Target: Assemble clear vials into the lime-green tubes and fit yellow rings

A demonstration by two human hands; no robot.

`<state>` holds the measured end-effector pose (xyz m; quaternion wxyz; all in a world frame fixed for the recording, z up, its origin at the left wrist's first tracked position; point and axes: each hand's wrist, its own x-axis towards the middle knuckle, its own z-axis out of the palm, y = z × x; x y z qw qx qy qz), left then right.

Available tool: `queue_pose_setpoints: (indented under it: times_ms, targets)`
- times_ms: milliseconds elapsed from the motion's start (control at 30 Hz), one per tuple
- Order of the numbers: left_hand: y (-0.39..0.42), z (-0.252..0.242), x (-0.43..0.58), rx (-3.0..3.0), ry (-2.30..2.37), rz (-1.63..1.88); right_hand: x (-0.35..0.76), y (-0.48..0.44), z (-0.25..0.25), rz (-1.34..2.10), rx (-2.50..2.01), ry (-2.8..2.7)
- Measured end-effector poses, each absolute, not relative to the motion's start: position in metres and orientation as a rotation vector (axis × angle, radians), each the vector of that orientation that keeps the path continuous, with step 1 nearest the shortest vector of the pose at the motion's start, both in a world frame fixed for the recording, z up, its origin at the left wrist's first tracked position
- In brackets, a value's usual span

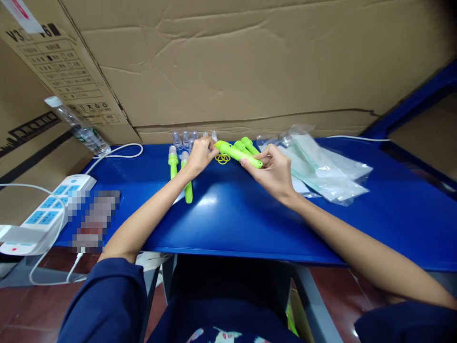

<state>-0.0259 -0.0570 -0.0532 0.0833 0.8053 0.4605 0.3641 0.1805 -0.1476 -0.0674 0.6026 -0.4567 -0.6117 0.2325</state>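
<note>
A bright green plastic stick (236, 153) lies between both hands just above the blue table (228, 219). My left hand (200, 154) pinches its left end, and my right hand (274, 172) grips its right end. Small yellow rubber bands (223, 159) lie on the table right under the stick. Two more green sticks with clear caps (180, 172) lie beside my left wrist. Other green pieces (247, 144) rest behind the held stick. Several clear caps (185, 138) stand at the table's back edge.
Clear plastic bags (326, 171) are piled right of my right hand. A white power strip (46, 209) with cables sits at the left edge, next to a blurred patch. A plastic bottle (80, 127) leans on the cardboard wall (250, 62) behind the table.
</note>
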Motion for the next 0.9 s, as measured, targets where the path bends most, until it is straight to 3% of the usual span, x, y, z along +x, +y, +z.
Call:
queue_pose_setpoints:
  times_ms: [300, 600, 900]
  targets:
    - [-0.068, -0.044, -0.036, 2.410, 1.177, 1.061, 0.231, -0.097, -0.063, 1.077, -0.991, -1.441]
    - [-0.075, -0.038, -0.028, 2.260, 0.756, 1.056, 0.259, -0.078, -0.058, 1.266, -1.000, -1.477]
    - [-0.073, -0.034, -0.032, 2.259, 1.084, 1.317, 0.282, -0.084, -0.024, 1.039, -1.150, -1.512]
